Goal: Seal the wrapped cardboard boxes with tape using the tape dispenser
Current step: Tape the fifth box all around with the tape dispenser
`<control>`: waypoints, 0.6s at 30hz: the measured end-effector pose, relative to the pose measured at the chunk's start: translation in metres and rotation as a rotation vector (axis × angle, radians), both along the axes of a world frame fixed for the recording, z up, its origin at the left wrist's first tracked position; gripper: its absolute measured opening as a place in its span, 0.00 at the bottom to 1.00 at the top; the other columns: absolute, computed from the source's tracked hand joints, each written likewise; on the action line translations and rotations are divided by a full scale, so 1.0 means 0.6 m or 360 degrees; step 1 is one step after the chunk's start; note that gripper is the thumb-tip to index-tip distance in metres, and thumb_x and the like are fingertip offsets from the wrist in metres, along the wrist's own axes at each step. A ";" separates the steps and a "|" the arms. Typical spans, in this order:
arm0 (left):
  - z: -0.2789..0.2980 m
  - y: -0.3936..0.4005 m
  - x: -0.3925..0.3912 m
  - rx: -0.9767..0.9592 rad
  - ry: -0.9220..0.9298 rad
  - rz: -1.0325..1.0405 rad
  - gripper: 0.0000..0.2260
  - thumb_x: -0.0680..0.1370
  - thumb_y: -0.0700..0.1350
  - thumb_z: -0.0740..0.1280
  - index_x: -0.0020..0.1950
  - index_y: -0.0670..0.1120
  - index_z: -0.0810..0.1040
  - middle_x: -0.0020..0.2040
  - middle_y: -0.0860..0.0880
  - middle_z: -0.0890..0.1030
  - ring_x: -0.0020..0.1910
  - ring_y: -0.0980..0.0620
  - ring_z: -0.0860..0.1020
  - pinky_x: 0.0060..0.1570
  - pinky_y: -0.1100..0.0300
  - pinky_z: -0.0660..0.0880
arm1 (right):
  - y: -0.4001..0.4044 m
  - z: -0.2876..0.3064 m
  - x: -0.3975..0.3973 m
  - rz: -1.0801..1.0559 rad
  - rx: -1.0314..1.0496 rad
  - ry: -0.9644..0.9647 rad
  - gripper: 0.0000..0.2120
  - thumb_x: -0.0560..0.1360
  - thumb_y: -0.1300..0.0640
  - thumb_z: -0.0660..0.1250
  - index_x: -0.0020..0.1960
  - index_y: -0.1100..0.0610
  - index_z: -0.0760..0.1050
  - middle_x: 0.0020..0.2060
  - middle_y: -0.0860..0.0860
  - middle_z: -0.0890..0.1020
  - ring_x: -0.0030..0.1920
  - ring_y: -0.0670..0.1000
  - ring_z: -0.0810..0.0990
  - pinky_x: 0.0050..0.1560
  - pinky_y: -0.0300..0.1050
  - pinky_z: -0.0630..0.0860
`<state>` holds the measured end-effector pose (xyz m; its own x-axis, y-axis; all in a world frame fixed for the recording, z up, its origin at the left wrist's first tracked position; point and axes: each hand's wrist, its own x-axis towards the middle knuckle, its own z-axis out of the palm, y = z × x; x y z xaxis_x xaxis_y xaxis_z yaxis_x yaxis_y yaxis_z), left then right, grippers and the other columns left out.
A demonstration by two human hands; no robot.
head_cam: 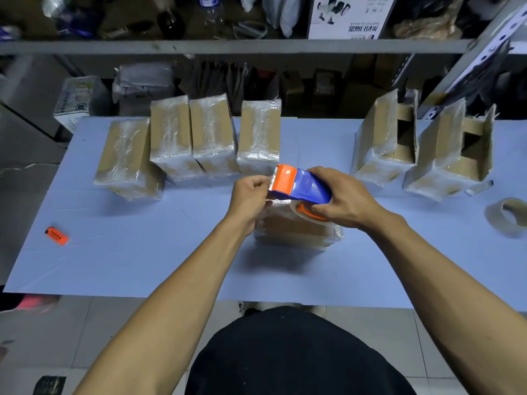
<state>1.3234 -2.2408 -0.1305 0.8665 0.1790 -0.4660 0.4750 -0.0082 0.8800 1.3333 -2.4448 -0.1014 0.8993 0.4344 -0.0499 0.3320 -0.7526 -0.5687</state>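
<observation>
Blue-and-orange plastic tape dispenser point(299, 185) sits up in the air at the middle of the head view, and the right hand point(340, 199) has its fingers curled round the blue body, with the clear tape roll point(309, 215) showing under the palm. Over at the orange toothed end, the left hand point(251, 195) pinches with fingers bent, right at the blade; whether tape is between those fingertips cannot be told. Directly below both hands lies a film-wrapped brown cardboard box point(296, 232), flat on the pale blue table point(142, 260). Behind it, four more wrapped boxes point(214, 135) stand in a row toward the left. Off to the far right, two wrapped boxes with open flaps point(422, 146) sit side by side. A spare roll of clear tape point(507, 216) rests at the right edge of the table, and a small orange lighter point(57, 236) lies well apart near the left edge.
</observation>
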 end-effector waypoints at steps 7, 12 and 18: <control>-0.037 0.024 -0.034 -0.0160 0.0115 0.0484 0.09 0.78 0.38 0.69 0.38 0.43 0.82 0.26 0.51 0.78 0.25 0.57 0.74 0.28 0.65 0.75 | 0.017 0.006 0.013 0.0251 -0.0269 -0.0062 0.28 0.69 0.37 0.68 0.67 0.41 0.67 0.49 0.44 0.78 0.46 0.50 0.76 0.42 0.45 0.72; -0.091 0.101 -0.059 -0.0148 0.0337 0.0631 0.09 0.78 0.38 0.70 0.37 0.43 0.79 0.27 0.52 0.76 0.26 0.55 0.70 0.30 0.64 0.74 | -0.028 0.010 0.011 0.0198 -0.0562 -0.0093 0.31 0.69 0.36 0.67 0.70 0.42 0.66 0.51 0.46 0.80 0.52 0.54 0.78 0.45 0.48 0.75; -0.138 0.044 -0.027 -0.0174 0.0638 0.0612 0.08 0.75 0.39 0.70 0.36 0.45 0.79 0.33 0.47 0.77 0.27 0.50 0.68 0.31 0.60 0.67 | -0.006 0.002 0.005 0.0201 -0.0597 -0.0160 0.30 0.70 0.39 0.68 0.70 0.44 0.68 0.51 0.48 0.81 0.52 0.55 0.79 0.44 0.48 0.75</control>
<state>1.3073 -2.2147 -0.2134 0.5002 0.3790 -0.7786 0.7229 0.3123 0.6164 1.3365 -2.4483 -0.0999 0.8485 0.5103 -0.1404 0.4752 -0.8513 -0.2224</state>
